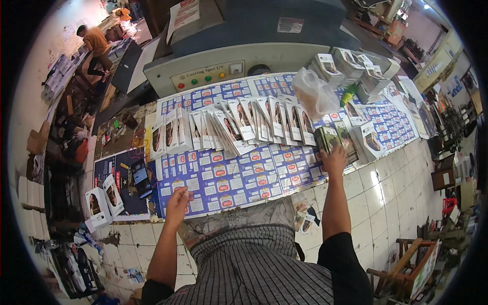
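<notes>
My right hand (334, 160) reaches to the right side of the table and grips a small stack of flat green-and-white cartons (333, 138). My left hand (178, 200) hovers over the near edge of the table with loosely curled fingers and holds nothing. Between the hands, a long row of white flattened cartons with a portrait print (239, 122) stands fanned across the table. They rest on blue-and-white printed sheets (239, 178) that cover the tabletop.
A grey machine (213, 68) with coloured buttons stands behind the table. Carton stacks (351, 66) and a crumpled plastic bag (312, 91) sit at the back right. A phone (140, 178) lies on a dark sheet at left. Another person (94, 48) crouches far left. A wooden stool (406, 264) stands lower right.
</notes>
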### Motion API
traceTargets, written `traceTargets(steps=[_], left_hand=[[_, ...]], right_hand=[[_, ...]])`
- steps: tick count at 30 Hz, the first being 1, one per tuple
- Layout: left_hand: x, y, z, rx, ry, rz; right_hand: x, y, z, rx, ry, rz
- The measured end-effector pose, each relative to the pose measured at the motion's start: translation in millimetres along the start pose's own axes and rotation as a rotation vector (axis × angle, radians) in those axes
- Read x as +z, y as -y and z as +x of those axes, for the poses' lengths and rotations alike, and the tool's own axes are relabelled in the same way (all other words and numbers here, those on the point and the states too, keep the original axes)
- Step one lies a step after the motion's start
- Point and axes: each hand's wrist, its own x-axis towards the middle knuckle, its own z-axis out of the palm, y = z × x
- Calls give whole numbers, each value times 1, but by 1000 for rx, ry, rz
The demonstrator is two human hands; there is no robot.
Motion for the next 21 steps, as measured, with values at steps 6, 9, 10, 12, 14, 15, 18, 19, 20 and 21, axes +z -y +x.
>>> traceTargets(steps=[6, 9, 10, 12, 14, 15, 18, 19, 20, 21], left_hand=[[35, -27, 5, 17, 80, 35], [62, -31, 4, 104, 224, 25], [69, -31, 4, 141, 249, 29], [86, -66, -3, 45, 242, -150], [77, -72, -6, -47, 212, -339], [69, -63, -4, -50, 288, -434], [61, -64, -10, -87, 298, -544], [60, -59, -11, -44, 183, -367], [60, -54, -12, -5, 69, -188], [61, -50, -14, -57, 76, -138]], right_hand=[[-44, 51, -65, -321, 17, 343], [-92, 119, -101, -336, 314, 662], [-115, 146, -107, -98, 718, 946], [-102, 165, -127, -54, 929, 1332], [-114, 192, -130, -8, 1095, 1355], [-118, 202, -131, 53, 1240, 1357], [-102, 212, -151, -389, 794, 886], [-108, 219, -155, -670, 425, 619], [-112, 227, -160, -685, 434, 629], [-115, 235, -165, -604, 718, 828]])
